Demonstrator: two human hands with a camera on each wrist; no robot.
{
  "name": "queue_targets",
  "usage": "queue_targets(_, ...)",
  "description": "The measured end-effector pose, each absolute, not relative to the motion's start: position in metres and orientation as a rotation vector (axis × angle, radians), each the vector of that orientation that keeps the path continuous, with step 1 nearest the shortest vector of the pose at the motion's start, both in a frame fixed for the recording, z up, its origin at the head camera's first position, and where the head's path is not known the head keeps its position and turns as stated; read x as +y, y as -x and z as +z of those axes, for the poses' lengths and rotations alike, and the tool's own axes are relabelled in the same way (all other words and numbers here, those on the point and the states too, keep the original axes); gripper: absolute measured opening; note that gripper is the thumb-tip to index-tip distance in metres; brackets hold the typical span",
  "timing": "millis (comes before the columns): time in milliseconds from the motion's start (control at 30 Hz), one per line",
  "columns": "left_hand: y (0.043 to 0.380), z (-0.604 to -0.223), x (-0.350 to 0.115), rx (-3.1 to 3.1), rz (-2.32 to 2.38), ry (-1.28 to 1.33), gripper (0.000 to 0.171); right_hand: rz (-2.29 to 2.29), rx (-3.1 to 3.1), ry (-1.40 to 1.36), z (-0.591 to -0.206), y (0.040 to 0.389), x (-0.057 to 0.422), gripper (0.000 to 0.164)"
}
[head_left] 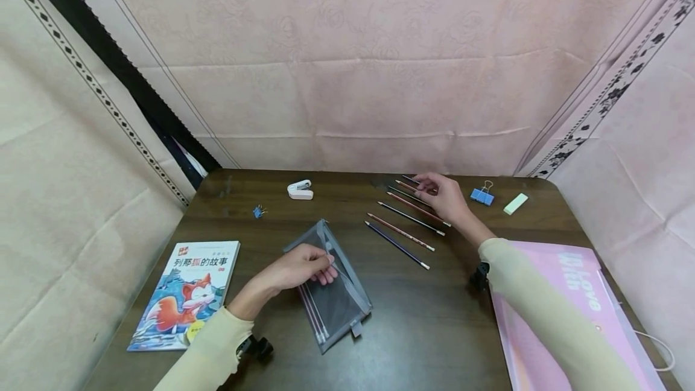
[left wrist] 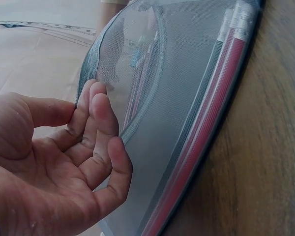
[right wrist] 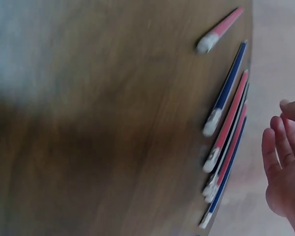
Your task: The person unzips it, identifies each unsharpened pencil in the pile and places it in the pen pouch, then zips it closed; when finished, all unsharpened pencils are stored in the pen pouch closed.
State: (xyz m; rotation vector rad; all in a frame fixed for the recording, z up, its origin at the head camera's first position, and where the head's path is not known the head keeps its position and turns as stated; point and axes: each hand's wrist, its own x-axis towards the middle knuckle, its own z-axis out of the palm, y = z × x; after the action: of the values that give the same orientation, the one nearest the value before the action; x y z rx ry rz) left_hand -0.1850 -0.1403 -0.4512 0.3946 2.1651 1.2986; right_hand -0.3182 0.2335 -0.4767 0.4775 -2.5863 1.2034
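My left hand (head_left: pixel 306 267) pinches the zipped edge of a grey mesh pencil pouch (head_left: pixel 347 303) between thumb and fingers. In the left wrist view, the pouch (left wrist: pixel 187 59) gapes at that edge, and red and dark pencils (left wrist: pixel 209 108) show through its mesh. Several pencils lie side by side beyond the pouch, among them a dark blue pencil (head_left: pixel 399 246) and a red-patterned pencil (head_left: pixel 402 232). Over the far end of this row is my right hand (head_left: pixel 441 195), its fingers loosely bent. The right wrist view shows nothing held in that hand (right wrist: pixel 285 162).
A fox storybook (head_left: pixel 187 294) lies at the left. Toward the back are a small blue binder clip (head_left: pixel 257 212), a white stapler (head_left: pixel 300 190), a larger blue binder clip (head_left: pixel 482 196) and a pale green eraser (head_left: pixel 515 203). Under my right forearm is a pink folder (head_left: pixel 559 270).
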Motion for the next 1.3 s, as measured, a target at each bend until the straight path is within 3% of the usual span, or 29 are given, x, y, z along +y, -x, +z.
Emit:
queue_targets(400,0.187,-0.45,-0.139,2.171,1.29,-0.401,0.032,0.6,-2.898,-0.44,-0.487,0.322,0.243,0.028)
queue_targets(700,0.188,-0.448,-0.138,2.159,1.294,-0.403,0.032,0.526,-2.918,-0.448,-0.488,0.322,0.244,0.022)
queue_targets(1300,0.188,-0.451,-0.141,2.162,1.291,-0.396,0.033,0.326,-2.969,-0.587,-0.479,0.329,0.234,0.03)
